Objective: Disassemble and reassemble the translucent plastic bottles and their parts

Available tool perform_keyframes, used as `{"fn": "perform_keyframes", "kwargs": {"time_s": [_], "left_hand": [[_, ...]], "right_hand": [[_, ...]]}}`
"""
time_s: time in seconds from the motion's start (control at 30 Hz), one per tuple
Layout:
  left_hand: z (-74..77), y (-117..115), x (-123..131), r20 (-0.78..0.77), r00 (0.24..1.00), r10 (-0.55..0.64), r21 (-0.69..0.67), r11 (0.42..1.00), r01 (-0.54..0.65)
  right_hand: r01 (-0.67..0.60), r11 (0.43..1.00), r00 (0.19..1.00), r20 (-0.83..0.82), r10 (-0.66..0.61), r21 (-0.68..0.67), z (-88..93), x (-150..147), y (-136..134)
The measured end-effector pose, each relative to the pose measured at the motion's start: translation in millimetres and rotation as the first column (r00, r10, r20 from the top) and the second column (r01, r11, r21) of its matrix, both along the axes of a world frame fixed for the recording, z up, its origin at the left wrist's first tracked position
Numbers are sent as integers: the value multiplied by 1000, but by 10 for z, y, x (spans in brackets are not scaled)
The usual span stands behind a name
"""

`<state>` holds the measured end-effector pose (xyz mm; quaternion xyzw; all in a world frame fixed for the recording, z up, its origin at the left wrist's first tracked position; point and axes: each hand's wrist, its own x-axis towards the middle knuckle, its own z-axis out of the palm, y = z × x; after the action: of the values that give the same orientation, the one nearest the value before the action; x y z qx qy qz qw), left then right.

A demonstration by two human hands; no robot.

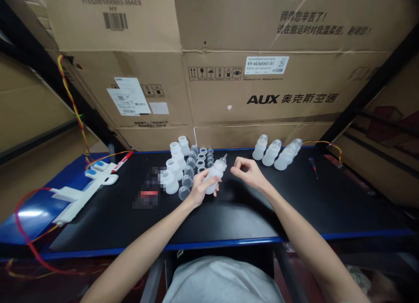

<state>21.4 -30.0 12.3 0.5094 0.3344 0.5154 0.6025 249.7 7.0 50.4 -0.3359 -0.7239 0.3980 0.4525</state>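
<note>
In my left hand is a whitish feeding bottle, tilted to the right. A clear teat points up from its collar. Just right of the teat and apart from it, my right hand is closed, thumb and fingertips curled together, with nothing visible in them. Left of the bottle stand open bottle bodies in a row, then clear domed caps, collar rings and small clear teats. Part of the rows is hidden behind my left hand.
Several capped bottles stand at the back right, beside a small screwdriver. At left lie a white power strip with wires and a red marker. Cardboard walls the back of the black mat.
</note>
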Motion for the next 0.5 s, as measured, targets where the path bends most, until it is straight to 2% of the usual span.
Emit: {"fn": "perform_keyframes", "kwargs": {"time_s": [0.1, 0.17, 0.2, 0.27, 0.33, 0.37, 0.4, 0.47, 0.5], "left_hand": [[-25, 13, -12, 1, 998, -56, -11, 998, 56], [-33, -2, -7, -27, 993, -119, -29, 993, 118], [-38, -14, 0, -54, 989, -137, -29, 990, 136], [-59, -39, 18, -162, 981, -111, 38, 992, 119], [-95, -58, 34, -324, 945, 53, 234, 972, 25], [-117, -65, 37, -389, 902, 187, 373, 927, -31], [-140, -69, 35, -426, 841, 333, 516, 853, -76], [-176, -74, 14, -422, 692, 586, 745, 659, -102], [-187, -75, -3, -399, 625, 670, 820, 566, -84]], "right_hand": [[-133, 991, 985, -116, 131, -10, 30, 7, -10], [-234, 972, 967, -112, 229, -35, 38, -15, -31], [-235, 971, 969, -81, 232, -36, 35, -33, -44], [-133, 991, 991, 16, 133, -10, 13, -81, -74], [34, 999, 993, 111, -36, 17, -25, -137, -100], [107, 994, 983, 145, -108, 16, -47, -167, -112], [167, 986, 973, 162, -166, 6, -69, -197, -124], [250, 968, 958, 149, -244, -24, -108, -258, -150], [280, 959, 953, 129, -273, -42, -123, -288, -165]]}}
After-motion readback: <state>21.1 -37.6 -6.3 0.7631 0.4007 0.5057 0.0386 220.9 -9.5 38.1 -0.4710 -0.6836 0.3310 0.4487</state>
